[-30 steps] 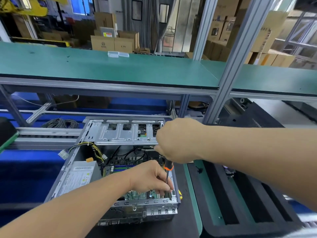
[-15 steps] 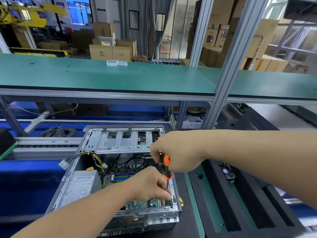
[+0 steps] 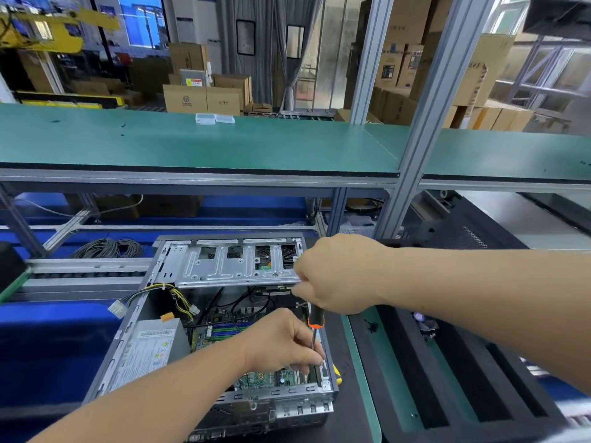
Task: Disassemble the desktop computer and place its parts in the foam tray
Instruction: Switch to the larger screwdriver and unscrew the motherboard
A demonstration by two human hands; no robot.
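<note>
Desktop computer (image 3: pixel 208 334) lies open on its side on the dark mat of the table, just left of the foam tray (image 3: pixel 463 378). Going left to right: a coil of cable (image 3: pixel 108 247) rests on the rail behind, the power supply (image 3: pixel 150 350) with its yellow wire bundle (image 3: pixel 179 298) sits in the case's left part, and the silver drive cage (image 3: pixel 236 263) spans the far end.

The left hand (image 3: pixel 281 343) reaches into the near right corner of the case, fingers curled and pinching the metal shaft of the screwdriver (image 3: pixel 315 327) just above the motherboard (image 3: pixel 268 378). The right hand (image 3: pixel 335 276) is clenched round the black-and-orange handle above it.

Compared with half a second ago, the right hand has lifted a little and the handle now stands more upright, its orange collar showing below the fist, while the left hand stays low on the shaft. That reads as the tool being re-seated on a screw near the rear edge of the board, so the work is probably still at loosening fasteners. The tip itself is hidden behind the fingers.

The foam tray's long slots at the right appear mostly unfilled, with only a small part (image 3: pixel 422 324) near its far end.
</note>
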